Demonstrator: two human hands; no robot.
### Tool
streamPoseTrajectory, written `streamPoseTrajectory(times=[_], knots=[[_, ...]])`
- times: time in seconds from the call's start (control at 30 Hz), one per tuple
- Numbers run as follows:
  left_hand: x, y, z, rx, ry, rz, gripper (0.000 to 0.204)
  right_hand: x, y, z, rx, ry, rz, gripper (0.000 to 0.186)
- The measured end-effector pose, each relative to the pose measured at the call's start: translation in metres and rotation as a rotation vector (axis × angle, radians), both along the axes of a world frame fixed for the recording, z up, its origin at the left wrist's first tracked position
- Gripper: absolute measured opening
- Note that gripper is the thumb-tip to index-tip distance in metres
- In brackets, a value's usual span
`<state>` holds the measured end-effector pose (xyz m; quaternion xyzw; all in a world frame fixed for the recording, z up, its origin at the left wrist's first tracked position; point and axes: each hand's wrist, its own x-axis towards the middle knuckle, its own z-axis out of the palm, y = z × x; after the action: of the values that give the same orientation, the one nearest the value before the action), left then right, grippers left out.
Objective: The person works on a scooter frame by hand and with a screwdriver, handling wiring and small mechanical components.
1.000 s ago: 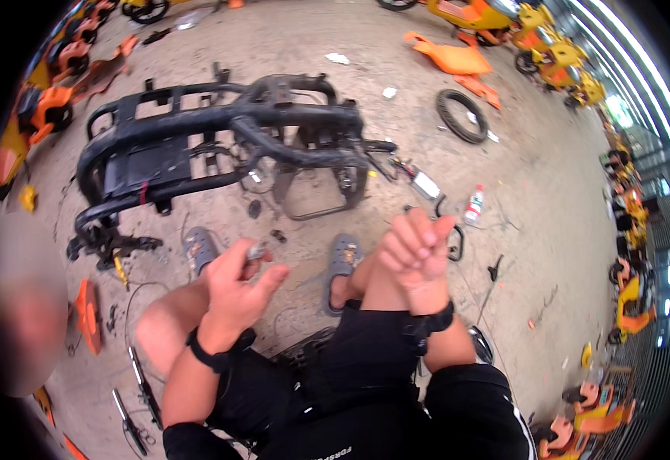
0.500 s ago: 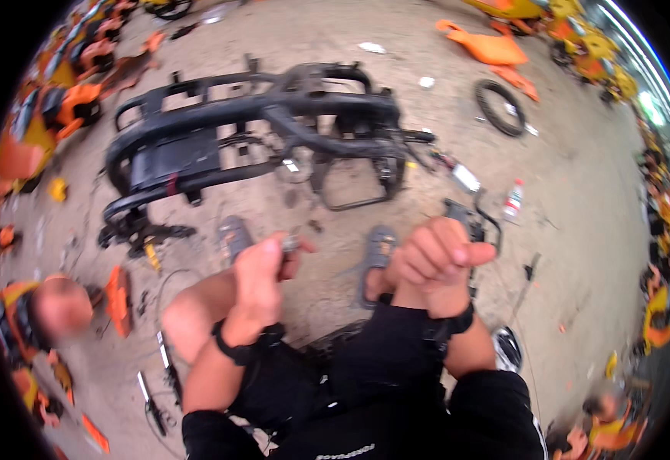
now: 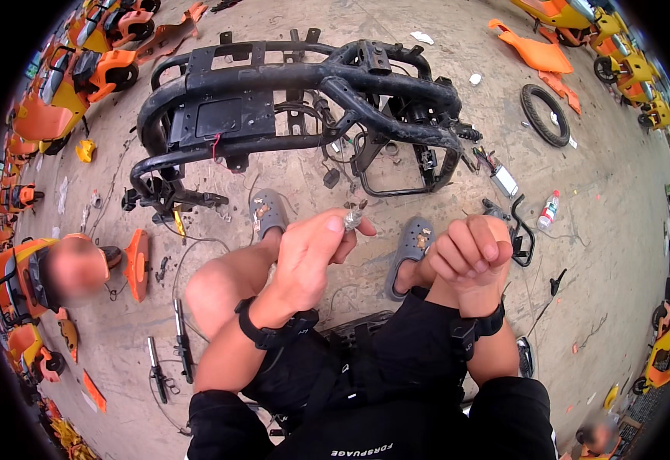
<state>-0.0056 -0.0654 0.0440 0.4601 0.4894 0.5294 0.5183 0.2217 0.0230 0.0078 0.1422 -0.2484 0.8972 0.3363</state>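
Observation:
My left hand is raised in front of my right-of-centre lap, its thumb and fingers pinching a small silvery piece with a dark tip; its exact kind cannot be made out. To the right, my right hand is held above my knee with the fingers curled in and the thumb bent against them. Whatever may be inside that hand is hidden. The two hands are apart. Beyond them a black tubular vehicle frame lies on the floor, touched by neither hand.
On the right lie a tyre, a silver box with wires, a red-capped bottle and a bent black bar. Two shock absorbers are at lower left. Another person is at left; yellow-orange scooters line the sides.
The view has shifted, so the frame and floor things appear farther right. My right hand's outstretched digit has folded in. The left hand keeps pinching the silvery piece.

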Motion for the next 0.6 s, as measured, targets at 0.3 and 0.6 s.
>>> streamPoseTrajectory(times=[0.3, 0.6], knots=[[0.001, -0.001, 0.001, 0.065, 0.064, 0.012, 0.039, 0.001, -0.001, 0.004, -0.019, -0.004, 0.025, 0.018], [0.006, 0.001, -0.004, 0.144, 0.194, 0.017, 0.039, -0.002, 0.003, -0.01, 0.031, 0.173, 0.053, 0.022]])
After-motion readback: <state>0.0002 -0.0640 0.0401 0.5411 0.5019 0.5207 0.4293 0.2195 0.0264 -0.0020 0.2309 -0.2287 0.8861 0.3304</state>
